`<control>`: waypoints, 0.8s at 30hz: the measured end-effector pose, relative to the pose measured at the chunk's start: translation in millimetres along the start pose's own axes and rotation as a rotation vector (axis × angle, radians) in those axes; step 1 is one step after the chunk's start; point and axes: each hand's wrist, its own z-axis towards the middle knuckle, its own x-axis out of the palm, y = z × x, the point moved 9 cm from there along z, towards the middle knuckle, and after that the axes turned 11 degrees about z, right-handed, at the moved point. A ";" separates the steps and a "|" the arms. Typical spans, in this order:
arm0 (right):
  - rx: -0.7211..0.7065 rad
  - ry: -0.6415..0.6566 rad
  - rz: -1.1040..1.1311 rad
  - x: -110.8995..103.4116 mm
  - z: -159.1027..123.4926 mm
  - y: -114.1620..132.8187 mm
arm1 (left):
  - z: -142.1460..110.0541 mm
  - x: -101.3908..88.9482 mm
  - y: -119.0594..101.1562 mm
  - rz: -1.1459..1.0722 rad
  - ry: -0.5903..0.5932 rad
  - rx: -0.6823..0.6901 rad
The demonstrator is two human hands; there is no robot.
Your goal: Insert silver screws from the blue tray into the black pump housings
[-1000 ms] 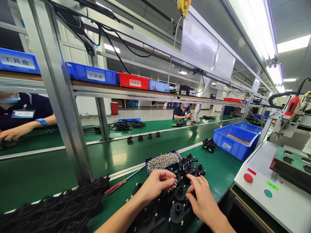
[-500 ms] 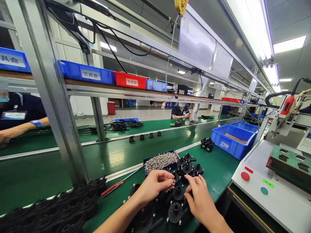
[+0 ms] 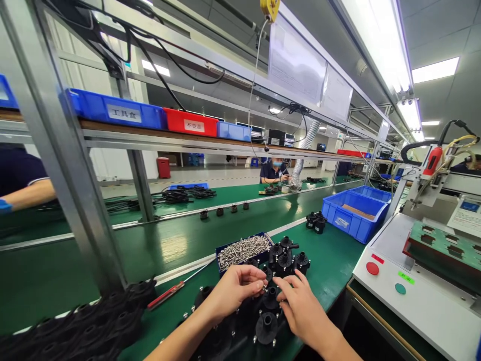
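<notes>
My left hand (image 3: 240, 287) is closed in a pinch, with the shiny end of a screw (image 3: 265, 288) showing at its fingertips. Close beside it, my right hand (image 3: 300, 306) has its fingers apart and its index fingertip near that screw; nothing shows in its grasp. Beneath both hands stand several black pump-like housings (image 3: 266, 328) with a round spout on top and screws standing at their corners. More of these housings (image 3: 285, 258) are grouped just beyond my fingers. A dark blue box full of loose screws (image 3: 244, 251) sits behind my left hand.
A red-handled screwdriver (image 3: 165, 295) lies left of the box. Black parts (image 3: 93, 321) fill the near left. Blue bins (image 3: 347, 213) and a machine with red and green buttons (image 3: 383, 273) stand right. A metal post (image 3: 71, 150) rises at left. Co-workers sit across the line.
My right hand has moved left, bringing its index fingertip close to my left fingertips. My left hand keeps its pinch. The view has shifted slightly, and the co-worker's arm at left has moved.
</notes>
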 end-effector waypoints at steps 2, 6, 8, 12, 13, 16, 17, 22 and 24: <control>0.009 0.002 0.046 0.5 -1.4 -2.1 | 0.2 0.2 -1.1 -0.006 -0.002 0.011; 0.011 -0.135 0.163 -18.6 -2.9 2.1 | -0.9 1.8 -0.8 -0.043 -0.004 0.006; -0.006 -0.245 0.206 -30.8 -2.2 9.2 | -2.5 4.6 0.4 -0.089 0.005 -0.009; -0.156 -0.346 0.261 -34.8 4.8 32.0 | -5.6 11.2 0.8 -0.172 0.035 -0.016; -0.189 -0.369 0.270 -34.1 6.6 35.8 | -6.0 11.5 1.2 -0.180 0.030 -0.017; -0.199 -0.419 0.301 -31.0 12.3 36.0 | -6.2 10.5 2.1 -0.176 0.009 -0.020; -0.187 -0.422 0.298 -29.6 14.4 34.5 | -6.0 10.4 1.6 -0.163 0.010 -0.015; -0.234 -0.384 0.081 -28.9 24.9 36.4 | -4.9 1.8 -4.0 0.030 -0.020 0.025; -0.279 -0.284 -0.065 -25.5 33.6 37.4 | -5.3 -12.5 -9.0 0.205 -0.126 0.060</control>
